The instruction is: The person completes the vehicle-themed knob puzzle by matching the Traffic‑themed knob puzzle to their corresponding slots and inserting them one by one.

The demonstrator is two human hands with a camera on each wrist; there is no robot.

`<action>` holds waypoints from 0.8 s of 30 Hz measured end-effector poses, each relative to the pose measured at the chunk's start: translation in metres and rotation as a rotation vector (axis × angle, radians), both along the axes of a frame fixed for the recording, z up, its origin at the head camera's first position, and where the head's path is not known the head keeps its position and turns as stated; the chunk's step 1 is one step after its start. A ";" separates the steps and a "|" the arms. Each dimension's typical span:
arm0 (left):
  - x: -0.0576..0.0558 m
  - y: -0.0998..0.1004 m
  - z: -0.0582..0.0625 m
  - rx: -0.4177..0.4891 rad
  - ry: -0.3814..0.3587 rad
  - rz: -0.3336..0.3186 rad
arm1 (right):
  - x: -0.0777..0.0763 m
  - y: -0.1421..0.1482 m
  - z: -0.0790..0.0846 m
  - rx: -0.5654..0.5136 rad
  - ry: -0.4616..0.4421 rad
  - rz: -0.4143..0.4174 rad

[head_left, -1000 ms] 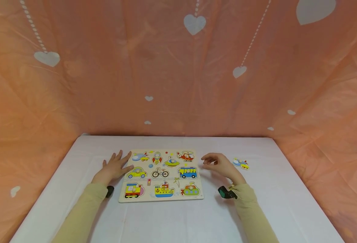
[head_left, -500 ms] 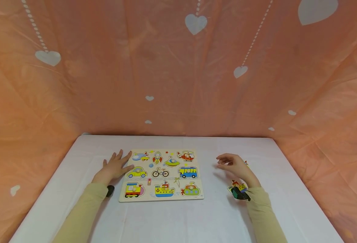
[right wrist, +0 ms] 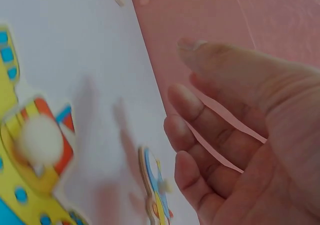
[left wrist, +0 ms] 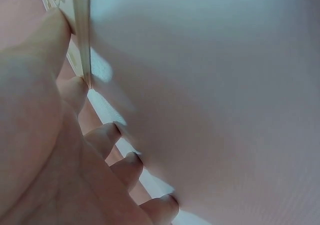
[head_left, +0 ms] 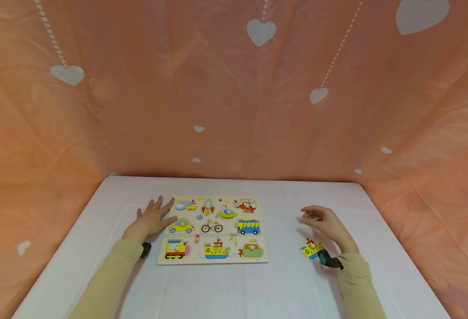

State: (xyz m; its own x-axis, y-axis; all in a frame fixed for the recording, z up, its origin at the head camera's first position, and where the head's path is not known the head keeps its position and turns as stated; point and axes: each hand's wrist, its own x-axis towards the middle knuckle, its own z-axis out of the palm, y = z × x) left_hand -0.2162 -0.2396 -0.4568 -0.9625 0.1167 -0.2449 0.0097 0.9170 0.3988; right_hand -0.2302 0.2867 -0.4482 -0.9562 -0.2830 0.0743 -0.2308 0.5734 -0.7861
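Note:
My left hand [head_left: 149,223] lies at the left edge of a wooden peg puzzle board [head_left: 234,262], fingers spread. In the left wrist view its thumb [left wrist: 52,35] touches the board's rim and the other fingertips reach the tablecloth. My right hand [head_left: 329,225] hovers right of the board, fingers loosely bent, holding nothing. Close below it lies a boat puzzle piece [head_left: 310,249], partly covered by the wrist strap; its round knob [right wrist: 42,142] shows in the right wrist view. An airplane puzzle piece [right wrist: 159,185] lies beyond, hidden behind the hand in the head view.
The board carries pictures of vehicles, several with knobs, among them a train [head_left: 176,249], a bus [head_left: 248,226] and a submarine [head_left: 252,249]. A white cloth [head_left: 218,292] covers the table. Behind hangs a pink curtain [head_left: 226,97] with pale hearts.
My right hand has moved right, away from the board, and a little toward me. The boat piece has come into view below it, and the airplane piece is now hidden. My left hand stays put.

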 end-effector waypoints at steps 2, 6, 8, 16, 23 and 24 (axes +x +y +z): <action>0.000 0.000 0.000 -0.002 -0.001 0.002 | 0.001 0.005 0.001 0.003 0.002 -0.016; -0.001 0.000 -0.001 -0.009 -0.003 0.005 | 0.003 0.016 0.002 -0.005 0.004 -0.056; -0.001 0.000 -0.001 -0.012 -0.005 0.007 | 0.003 0.021 0.002 0.004 0.013 -0.070; -0.002 0.000 -0.001 -0.024 0.003 0.001 | 0.003 0.044 -0.003 0.037 0.027 -0.109; -0.001 0.000 -0.001 -0.020 0.001 0.002 | 0.002 0.054 -0.010 0.026 -0.026 -0.135; -0.001 0.000 -0.001 -0.021 0.001 0.001 | 0.002 0.055 -0.012 0.030 -0.029 -0.137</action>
